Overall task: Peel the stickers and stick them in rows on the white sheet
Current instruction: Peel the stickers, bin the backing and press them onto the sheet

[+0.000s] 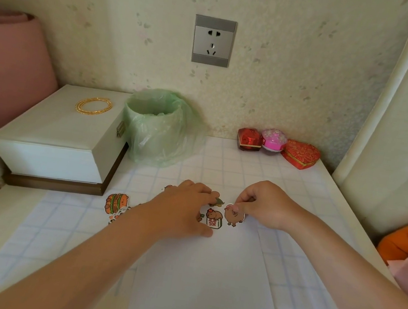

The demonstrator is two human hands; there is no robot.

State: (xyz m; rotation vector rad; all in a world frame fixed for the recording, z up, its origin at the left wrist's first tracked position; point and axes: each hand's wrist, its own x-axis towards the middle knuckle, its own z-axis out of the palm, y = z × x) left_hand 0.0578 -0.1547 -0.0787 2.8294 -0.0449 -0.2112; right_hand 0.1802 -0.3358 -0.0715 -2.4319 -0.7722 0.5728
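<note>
The white sheet [208,271] lies on the table in front of me. Near its top edge are a capybara sticker with a red character [213,219] and a brown capybara sticker [233,216]. My right hand [266,205] pinches the top edge of the brown capybara sticker with thumb and forefinger. My left hand [185,210] lies palm down on the sheet's top left, fingers spread, covering part of a sticker with a turtle [217,199]. Loose stickers, among them a burger one [115,202], lie to the left, partly under my left forearm.
A white box [51,139] with a gold chain [94,105] stands at the left. A small bin lined with a green bag [154,127] is beside it. Two red boxes and a pink trinket [273,140] sit by the wall. Orange and pink fabric [406,245] lies at the right edge.
</note>
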